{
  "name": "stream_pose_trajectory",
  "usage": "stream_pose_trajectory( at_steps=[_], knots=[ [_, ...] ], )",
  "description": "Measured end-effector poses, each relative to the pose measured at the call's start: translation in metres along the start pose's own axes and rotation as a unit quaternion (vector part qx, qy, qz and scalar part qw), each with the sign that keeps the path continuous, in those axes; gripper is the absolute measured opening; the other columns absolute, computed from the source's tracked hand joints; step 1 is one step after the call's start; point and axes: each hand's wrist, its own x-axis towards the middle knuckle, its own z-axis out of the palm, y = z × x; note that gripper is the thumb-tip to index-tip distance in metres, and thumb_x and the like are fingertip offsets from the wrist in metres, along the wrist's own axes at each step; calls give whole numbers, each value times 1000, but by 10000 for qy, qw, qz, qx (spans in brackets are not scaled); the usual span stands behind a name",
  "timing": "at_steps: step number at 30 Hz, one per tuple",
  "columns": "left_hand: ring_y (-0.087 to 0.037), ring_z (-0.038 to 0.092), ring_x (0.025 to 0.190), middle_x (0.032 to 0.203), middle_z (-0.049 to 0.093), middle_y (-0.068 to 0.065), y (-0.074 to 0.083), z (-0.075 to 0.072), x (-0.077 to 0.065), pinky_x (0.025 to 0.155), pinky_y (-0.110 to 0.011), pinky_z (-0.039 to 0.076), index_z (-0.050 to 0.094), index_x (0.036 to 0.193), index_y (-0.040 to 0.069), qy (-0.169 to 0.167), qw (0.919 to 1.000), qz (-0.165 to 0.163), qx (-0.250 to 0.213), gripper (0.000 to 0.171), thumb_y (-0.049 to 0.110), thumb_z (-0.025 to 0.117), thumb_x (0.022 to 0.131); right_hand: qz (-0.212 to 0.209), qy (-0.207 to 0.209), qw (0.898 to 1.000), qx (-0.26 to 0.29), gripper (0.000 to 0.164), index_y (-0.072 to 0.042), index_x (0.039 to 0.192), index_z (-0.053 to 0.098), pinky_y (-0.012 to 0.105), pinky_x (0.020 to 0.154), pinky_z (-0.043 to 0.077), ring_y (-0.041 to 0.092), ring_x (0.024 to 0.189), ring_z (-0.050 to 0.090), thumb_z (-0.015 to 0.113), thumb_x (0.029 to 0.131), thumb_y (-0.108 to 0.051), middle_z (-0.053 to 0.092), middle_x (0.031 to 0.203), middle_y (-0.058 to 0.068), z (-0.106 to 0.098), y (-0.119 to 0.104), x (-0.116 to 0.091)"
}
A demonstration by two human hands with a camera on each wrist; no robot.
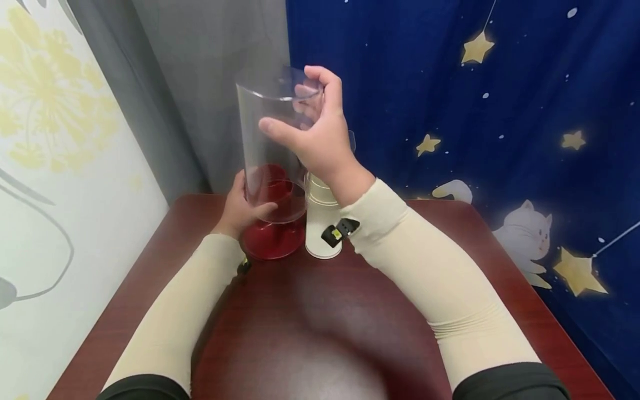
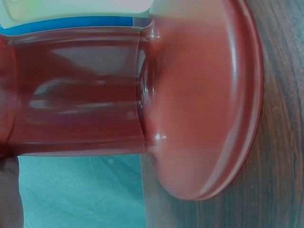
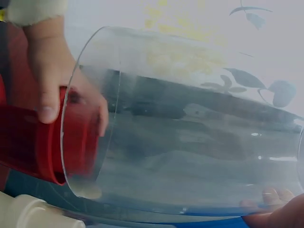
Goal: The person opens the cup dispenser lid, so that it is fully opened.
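Observation:
My right hand (image 1: 325, 130) grips a large clear plastic cylinder (image 1: 267, 133) near its upper rim, thumb on the near side and fingers at the far side. The cylinder stands tilted slightly, its lower rim overlapping the top of a red plastic stand (image 1: 272, 244). That stand has a wide round foot on the table and a narrower neck, seen close in the left wrist view. My left hand (image 1: 237, 208) holds the stand by its upper part, as the right wrist view shows with the thumb (image 3: 47, 111) against the red collar (image 3: 52, 147).
Right beside the red stand is a cream-coloured stand (image 1: 322, 239) with a clear part above it, partly behind my right wrist. Both stand on a dark red wooden table (image 1: 320, 333). A blue star-patterned curtain (image 1: 400, 83) and a grey curtain (image 1: 200, 83) hang behind.

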Motion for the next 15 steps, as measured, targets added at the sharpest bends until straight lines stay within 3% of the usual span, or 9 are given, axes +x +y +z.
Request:
stream_pose_trajectory(
  at_steps=[4,8,11,15],
  knots=[
    [-25,53,131,148,53,-2,0,-1,-3,112,-55,50,32,159,38,-88,9993,-374,-9,106,42,96,74,-134,-132,9998,44,93,-18,150,34,37,105,53,21,124,62,91,76,-11,58,141,9,-10,9,-18],
    [-29,50,136,153,49,-6,19,-3,-8,112,-57,50,30,161,32,-235,9981,-556,-123,106,38,94,77,-211,-309,9990,253,92,-16,150,34,43,109,53,25,129,60,88,76,-13,57,145,16,-21,17,-35],
    [-32,50,138,155,47,-10,29,-5,-10,112,-58,50,31,162,27,-273,9981,-506,-209,103,30,92,80,-180,-394,9985,346,104,-15,150,32,48,114,50,27,134,58,96,72,-41,55,147,19,-27,24,-46],
    [-33,51,138,155,48,-12,21,-3,-6,113,-57,49,33,161,28,-175,9988,-377,-268,99,23,91,81,-62,-409,9989,210,128,-14,150,30,55,116,46,27,136,56,91,57,-77,53,149,17,-32,35,-57]
  ],
)
